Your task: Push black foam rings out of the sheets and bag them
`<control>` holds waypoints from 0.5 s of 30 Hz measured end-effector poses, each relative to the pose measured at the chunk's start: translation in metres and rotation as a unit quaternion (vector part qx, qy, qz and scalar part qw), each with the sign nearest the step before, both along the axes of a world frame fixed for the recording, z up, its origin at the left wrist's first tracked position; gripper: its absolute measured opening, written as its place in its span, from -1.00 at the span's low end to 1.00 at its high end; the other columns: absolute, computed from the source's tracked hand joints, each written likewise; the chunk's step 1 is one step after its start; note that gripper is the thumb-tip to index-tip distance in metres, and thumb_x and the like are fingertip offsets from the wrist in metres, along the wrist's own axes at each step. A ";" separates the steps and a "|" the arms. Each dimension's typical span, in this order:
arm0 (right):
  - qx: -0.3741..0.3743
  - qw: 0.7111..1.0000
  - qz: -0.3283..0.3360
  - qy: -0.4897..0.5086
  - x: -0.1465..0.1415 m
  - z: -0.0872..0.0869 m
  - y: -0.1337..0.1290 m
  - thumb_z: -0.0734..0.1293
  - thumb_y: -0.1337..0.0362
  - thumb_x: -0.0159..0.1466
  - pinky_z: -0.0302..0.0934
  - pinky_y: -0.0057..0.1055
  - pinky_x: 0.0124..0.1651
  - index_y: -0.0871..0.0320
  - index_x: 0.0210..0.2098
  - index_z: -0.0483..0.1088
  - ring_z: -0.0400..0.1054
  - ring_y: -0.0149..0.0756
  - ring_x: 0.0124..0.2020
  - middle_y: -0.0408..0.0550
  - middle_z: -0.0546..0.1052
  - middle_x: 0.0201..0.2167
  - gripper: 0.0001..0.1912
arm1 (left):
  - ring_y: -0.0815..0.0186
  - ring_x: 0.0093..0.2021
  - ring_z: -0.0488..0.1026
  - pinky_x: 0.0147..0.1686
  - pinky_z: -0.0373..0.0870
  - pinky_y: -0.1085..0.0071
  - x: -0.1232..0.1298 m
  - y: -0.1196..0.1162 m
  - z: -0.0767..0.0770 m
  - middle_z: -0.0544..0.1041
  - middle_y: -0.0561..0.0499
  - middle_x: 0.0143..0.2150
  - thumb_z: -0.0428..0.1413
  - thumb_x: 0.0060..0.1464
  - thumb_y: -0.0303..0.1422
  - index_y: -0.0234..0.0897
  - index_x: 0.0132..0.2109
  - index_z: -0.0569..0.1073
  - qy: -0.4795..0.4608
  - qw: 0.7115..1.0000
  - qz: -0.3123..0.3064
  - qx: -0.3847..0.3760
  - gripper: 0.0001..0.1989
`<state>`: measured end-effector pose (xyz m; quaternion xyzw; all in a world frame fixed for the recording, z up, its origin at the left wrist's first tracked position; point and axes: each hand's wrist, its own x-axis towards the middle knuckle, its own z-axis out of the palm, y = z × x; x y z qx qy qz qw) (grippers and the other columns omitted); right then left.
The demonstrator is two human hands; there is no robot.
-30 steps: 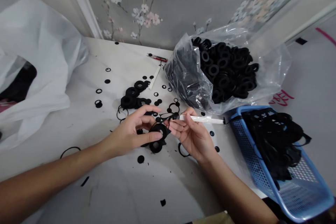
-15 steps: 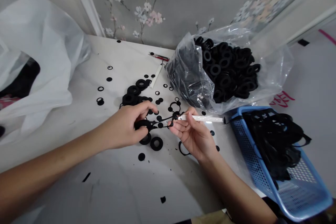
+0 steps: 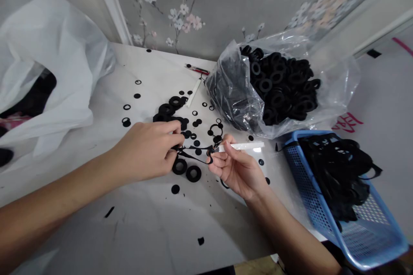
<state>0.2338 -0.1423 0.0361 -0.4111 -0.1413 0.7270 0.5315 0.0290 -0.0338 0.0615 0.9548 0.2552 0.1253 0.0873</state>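
At far left stands the left bag, at back right the ring bag, rings inside it; the wall is behind the table; the basket, scraps in it, sits at right, before the ring bag; left of the ring bag lies a knife, a stick before it; a ring heap lies behind the left hand; a band runs from there to the right hand, which holds a tool; before the band lie two rings, then a disc.
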 end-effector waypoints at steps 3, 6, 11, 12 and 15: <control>0.009 1.000 0.000 -0.016 0.005 0.003 -0.001 0.46 0.11 0.14 0.51 -0.38 -0.23 0.04 -0.40 0.15 0.60 -0.28 -0.33 -0.22 0.64 -0.45 -0.63 | 0.41 -0.63 0.31 -0.63 0.14 0.45 -0.006 0.009 0.004 0.52 0.09 -0.48 -0.06 -0.09 -0.49 -0.20 -0.45 0.49 -0.011 0.997 -0.043 -0.070 -0.76; 0.031 0.999 -0.011 -0.030 0.009 0.005 -0.001 0.47 0.12 0.15 0.51 -0.35 -0.18 0.05 -0.40 0.17 0.60 -0.27 -0.30 -0.21 0.65 -0.43 -0.63 | 0.38 -0.58 0.37 -0.57 0.26 0.47 -0.007 0.013 0.010 0.55 0.09 -0.49 -0.05 -0.03 -0.46 -0.18 -0.36 0.54 -0.063 0.984 -0.048 -0.162 -0.74; 0.091 0.990 -0.067 -0.089 0.009 0.001 0.002 0.44 0.12 0.19 0.51 -0.33 -0.13 0.05 -0.39 0.19 0.59 -0.29 -0.26 -0.26 0.62 -0.43 -0.68 | 0.40 -0.56 0.37 -0.58 0.26 0.50 0.001 0.008 0.008 0.51 0.08 -0.49 -0.11 0.05 -0.48 -0.22 -0.35 0.48 -0.087 0.936 -0.020 -0.341 -0.74; 0.109 0.983 -0.087 -0.122 0.009 0.000 0.003 0.44 0.13 0.19 0.51 -0.31 -0.12 0.05 -0.38 0.21 0.59 -0.28 -0.25 -0.24 0.61 -0.40 -0.70 | 0.39 -0.56 0.36 -0.59 0.24 0.50 0.003 0.007 0.005 0.47 0.08 -0.51 -0.12 0.05 -0.48 -0.22 -0.37 0.45 -0.074 0.923 -0.013 -0.377 -0.75; 0.139 0.961 -0.125 -0.204 0.007 -0.005 0.005 0.42 0.16 0.21 0.51 -0.27 -0.10 0.07 -0.35 0.24 0.59 -0.25 -0.25 -0.18 0.61 -0.30 -0.75 | 0.37 -0.54 0.35 -0.61 0.22 0.49 0.004 0.007 -0.004 0.43 0.08 -0.50 -0.14 0.06 -0.48 -0.22 -0.36 0.42 -0.045 0.904 0.002 -0.426 -0.76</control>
